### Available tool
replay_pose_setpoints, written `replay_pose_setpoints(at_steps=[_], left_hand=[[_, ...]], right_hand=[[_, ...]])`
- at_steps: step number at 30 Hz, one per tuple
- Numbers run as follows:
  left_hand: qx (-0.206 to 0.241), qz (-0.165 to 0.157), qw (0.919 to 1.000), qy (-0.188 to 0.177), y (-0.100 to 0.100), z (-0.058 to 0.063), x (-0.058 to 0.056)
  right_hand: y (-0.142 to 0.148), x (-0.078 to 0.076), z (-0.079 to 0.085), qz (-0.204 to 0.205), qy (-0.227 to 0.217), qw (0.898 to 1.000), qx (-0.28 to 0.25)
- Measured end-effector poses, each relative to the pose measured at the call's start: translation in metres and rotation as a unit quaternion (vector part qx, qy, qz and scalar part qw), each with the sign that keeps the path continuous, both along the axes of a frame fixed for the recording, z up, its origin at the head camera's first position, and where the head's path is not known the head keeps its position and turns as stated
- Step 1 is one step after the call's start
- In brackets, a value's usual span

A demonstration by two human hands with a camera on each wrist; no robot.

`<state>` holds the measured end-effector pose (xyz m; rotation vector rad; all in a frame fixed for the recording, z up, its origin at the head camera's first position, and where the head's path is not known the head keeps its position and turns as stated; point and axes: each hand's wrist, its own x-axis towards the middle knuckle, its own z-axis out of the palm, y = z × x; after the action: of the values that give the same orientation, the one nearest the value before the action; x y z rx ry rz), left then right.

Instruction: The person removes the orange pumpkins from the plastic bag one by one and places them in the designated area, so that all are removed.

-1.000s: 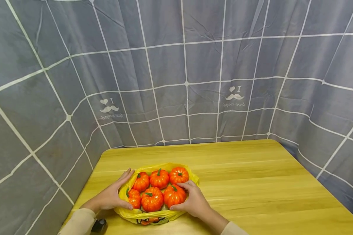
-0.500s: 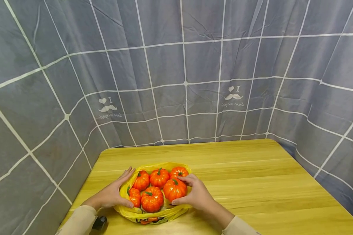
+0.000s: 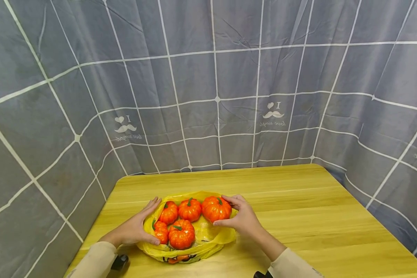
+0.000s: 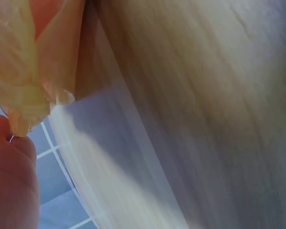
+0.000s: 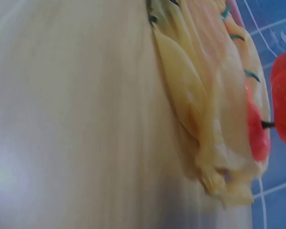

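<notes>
A yellow plastic bag (image 3: 208, 231) lies spread on the table, its top rolled wide. Inside it sit several orange toy pumpkins, among them a front one (image 3: 182, 234) and a back one (image 3: 190, 209), with green stems. My left hand (image 3: 132, 229) holds the bag's left rim, thumb over the edge and fingers along the outside. In my right hand (image 3: 243, 216), thumb and fingers pinch a pumpkin (image 3: 216, 209). The right wrist view shows this held pumpkin (image 5: 283, 100) raised above the bag, apart from the pumpkin (image 5: 258, 133) under it. Seen from the head, it hides that pumpkin.
The wooden table (image 3: 299, 216) stretches out to the right of the bag. Grey curtains (image 3: 236, 127) with white lines hang behind the table and on both sides. Black wrist devices show below the left sleeve (image 3: 119, 262) and the right sleeve (image 3: 295, 266).
My right hand has lifted the front-right pumpkin from its spot and moved it back and to the right. The bag's floor now shows there. My left hand stays at the rim.
</notes>
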<state>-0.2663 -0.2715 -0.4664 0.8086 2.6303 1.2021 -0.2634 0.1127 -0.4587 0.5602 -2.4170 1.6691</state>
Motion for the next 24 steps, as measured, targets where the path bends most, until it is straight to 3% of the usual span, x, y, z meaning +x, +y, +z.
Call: replay_pose_setpoints(at_steps=[6,16,24], left_hand=[[0.002,0.0,1.0,-0.005,-0.002,0.001,0.0],[0.001,-0.004,1.0,-0.003,-0.003,0.0,-0.001],[-0.002,-0.004,1.0,-0.003,-0.003,0.0,-0.001]], right_hand=[[0.026,-0.01,0.005,-0.046,0.005,0.999,-0.011],[0.08,-0.027,0.002,-0.121,0.028,0.992,0.021],[0.124,-0.038,-0.001,-0.174,-0.001,0.983,0.055]])
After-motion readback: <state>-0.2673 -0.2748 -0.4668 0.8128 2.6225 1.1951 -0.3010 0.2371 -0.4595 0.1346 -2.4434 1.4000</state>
